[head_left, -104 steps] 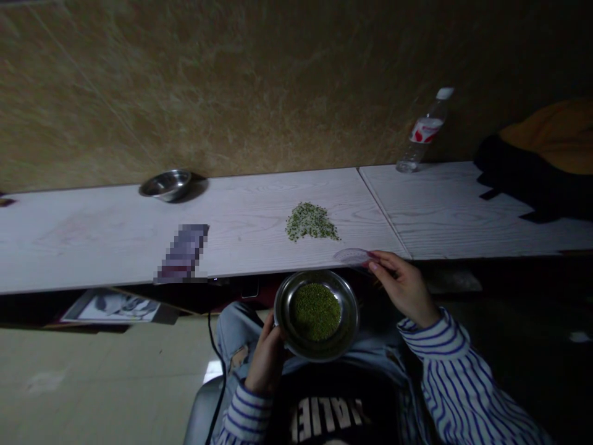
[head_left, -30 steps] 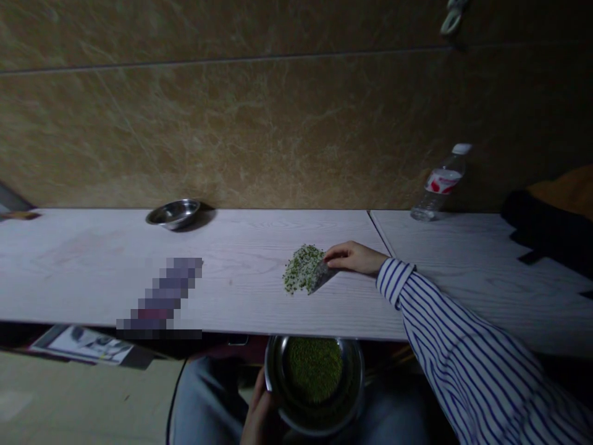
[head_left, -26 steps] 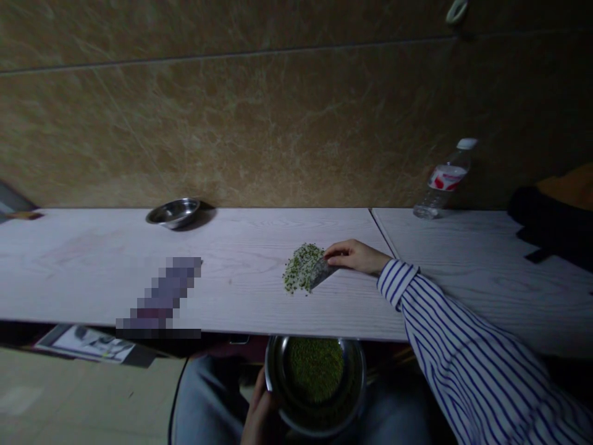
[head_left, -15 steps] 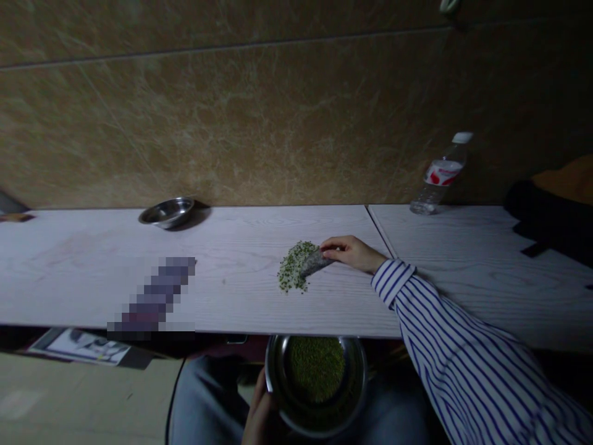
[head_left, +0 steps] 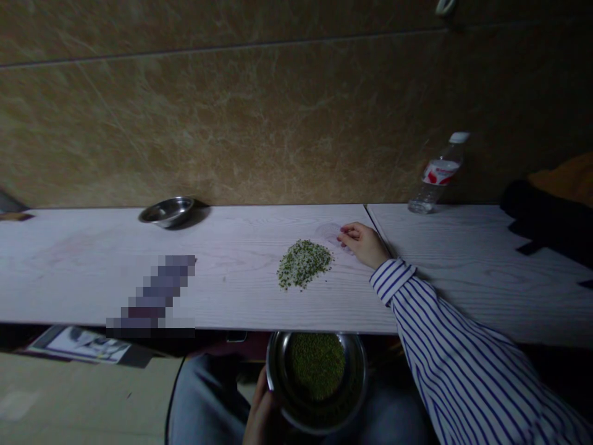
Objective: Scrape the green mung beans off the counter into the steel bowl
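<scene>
On the white table a mound of mixed green and white grains (head_left: 304, 264) lies spread out. Just beyond its right side, my right hand (head_left: 364, 243) pinches a thin clear plastic cup (head_left: 328, 232), blurred and barely visible against the wood. No grains show inside the cup. Below the table edge, over my lap, sits a steel bowl (head_left: 356, 386) with small green beans (head_left: 318, 364) in it. My left hand (head_left: 262, 411) is closed on the left side of this bowl; part of its fingers is hidden under the bowl.
A smaller steel bowl (head_left: 167, 213) stands near the wall at left. A pixelated flat object (head_left: 157, 293) lies at the front left. At the back right are a water bottle (head_left: 435, 176) and dark cloth (head_left: 528, 210). A seam crosses the table right of centre.
The clear cup, earlier tipped over the grains, has moved up and right with my right hand. Its grains now lie on the enlarged mound. My left hand and the bowl stay put.
</scene>
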The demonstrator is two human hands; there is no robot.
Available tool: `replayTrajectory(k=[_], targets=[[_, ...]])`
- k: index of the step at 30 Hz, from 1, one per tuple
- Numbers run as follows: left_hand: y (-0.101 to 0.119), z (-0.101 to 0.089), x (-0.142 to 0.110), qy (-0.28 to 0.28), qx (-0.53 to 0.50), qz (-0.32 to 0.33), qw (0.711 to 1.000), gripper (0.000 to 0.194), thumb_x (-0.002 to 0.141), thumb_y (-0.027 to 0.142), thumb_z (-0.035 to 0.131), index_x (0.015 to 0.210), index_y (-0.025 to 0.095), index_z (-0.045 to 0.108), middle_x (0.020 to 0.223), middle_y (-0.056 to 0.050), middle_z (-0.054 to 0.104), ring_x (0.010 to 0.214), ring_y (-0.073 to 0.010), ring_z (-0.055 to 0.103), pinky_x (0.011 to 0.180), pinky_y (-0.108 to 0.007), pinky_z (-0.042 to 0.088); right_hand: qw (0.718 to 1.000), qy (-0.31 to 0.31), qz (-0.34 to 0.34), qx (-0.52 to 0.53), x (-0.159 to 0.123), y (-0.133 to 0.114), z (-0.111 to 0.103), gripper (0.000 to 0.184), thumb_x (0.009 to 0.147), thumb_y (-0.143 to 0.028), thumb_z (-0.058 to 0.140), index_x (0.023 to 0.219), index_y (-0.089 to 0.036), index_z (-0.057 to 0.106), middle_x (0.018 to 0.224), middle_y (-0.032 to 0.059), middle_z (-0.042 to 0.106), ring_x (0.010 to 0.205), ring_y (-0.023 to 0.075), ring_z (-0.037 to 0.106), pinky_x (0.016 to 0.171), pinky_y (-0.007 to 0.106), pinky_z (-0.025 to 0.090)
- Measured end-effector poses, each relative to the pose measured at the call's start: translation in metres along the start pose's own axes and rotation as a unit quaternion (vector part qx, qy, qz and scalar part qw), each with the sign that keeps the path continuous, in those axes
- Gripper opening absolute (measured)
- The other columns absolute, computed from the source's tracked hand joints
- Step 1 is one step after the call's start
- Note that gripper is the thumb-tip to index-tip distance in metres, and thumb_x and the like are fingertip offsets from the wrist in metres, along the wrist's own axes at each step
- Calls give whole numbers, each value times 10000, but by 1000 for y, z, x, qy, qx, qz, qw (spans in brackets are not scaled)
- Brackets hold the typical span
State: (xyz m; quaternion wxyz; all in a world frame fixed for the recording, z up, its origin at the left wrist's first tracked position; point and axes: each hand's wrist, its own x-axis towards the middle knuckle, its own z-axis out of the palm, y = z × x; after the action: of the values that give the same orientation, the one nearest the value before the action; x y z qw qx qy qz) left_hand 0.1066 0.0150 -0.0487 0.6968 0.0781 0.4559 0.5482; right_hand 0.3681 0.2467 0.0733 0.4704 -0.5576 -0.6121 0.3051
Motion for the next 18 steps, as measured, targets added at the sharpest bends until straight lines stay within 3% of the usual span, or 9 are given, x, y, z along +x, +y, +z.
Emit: replayTrajectory(k=[5, 9, 14, 18], targets=[[-3, 0, 2, 43, -29, -14, 999, 554, 460, 198, 762, 1007, 287, 742, 805, -44, 762, 1089, -408, 630, 900, -473, 500, 999, 21, 27, -18, 3, 7, -2, 130, 741, -247, 667, 835, -200, 590, 669, 14, 679, 623, 164, 659, 558, 256, 488], [-4, -2, 4, 56, -14, -10, 998, 549, 468, 195, 738, 1010, 278, 733, 840, -53, 760, 1088, -404, 629, 883, -473, 507, 999, -7, 42, -4, 0, 2, -1, 139, 726, -213, 684, 828, -194, 592, 654, 9, 681, 578, 140, 642, 521, 231, 476], [-7, -8, 9, 64, -7, 1, 998, 676, 461, 193, 735, 1130, 285, 698, 867, -57, 757, 1074, -398, 637, 879, -469, 510, 997, -47, 56, 25, -4, -6, 1, 155, 704, -207, 718, 798, -186, 596, 660, 18, 701, 564, 126, 640, 532, 229, 514], [-8, -8, 11, 55, -21, 10, 998, 603, 449, 177, 745, 1043, 274, 725, 786, -44, 751, 1044, -387, 650, 878, -458, 511, 995, -67, 62, 43, -6, -9, 2, 162, 690, -203, 734, 780, -181, 601, 661, 27, 710, 555, 124, 639, 525, 228, 518]])
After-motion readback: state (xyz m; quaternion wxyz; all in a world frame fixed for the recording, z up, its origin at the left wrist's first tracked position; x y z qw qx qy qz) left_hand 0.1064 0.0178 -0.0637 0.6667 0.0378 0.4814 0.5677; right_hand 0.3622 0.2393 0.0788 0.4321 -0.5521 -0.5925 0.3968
